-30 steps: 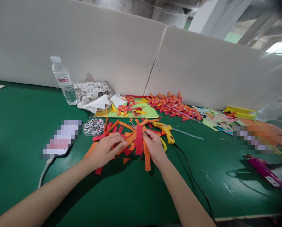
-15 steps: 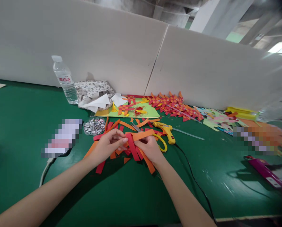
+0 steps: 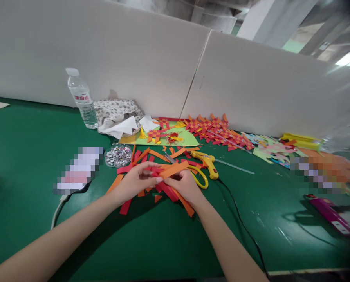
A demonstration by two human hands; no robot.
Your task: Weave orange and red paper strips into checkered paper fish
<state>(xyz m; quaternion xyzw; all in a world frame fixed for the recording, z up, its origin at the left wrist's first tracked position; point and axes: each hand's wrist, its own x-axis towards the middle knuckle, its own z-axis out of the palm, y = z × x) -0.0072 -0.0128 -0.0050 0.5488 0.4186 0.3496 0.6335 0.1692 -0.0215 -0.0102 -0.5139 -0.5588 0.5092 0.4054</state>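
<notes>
- Paper strips (image 3: 175, 169), flat, red and orange, cross one another over the green table (image 3: 151, 246), between the hands.
- The left hand (image 3: 137, 181) and right hand (image 3: 188, 185) pinch them, thumbs close together.
- Since half a second ago, the red ones have swung from steep to slanting.
- Yellow-handled scissors (image 3: 204, 182) lie beside the right hand.

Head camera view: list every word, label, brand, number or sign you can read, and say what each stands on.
"白水": red characters on the water bottle; a character before them is too unclear to read, and the last is likely rather than certain.
Small print above them: too small to read.
Phone-like device: pixelated, nothing readable.
</notes>
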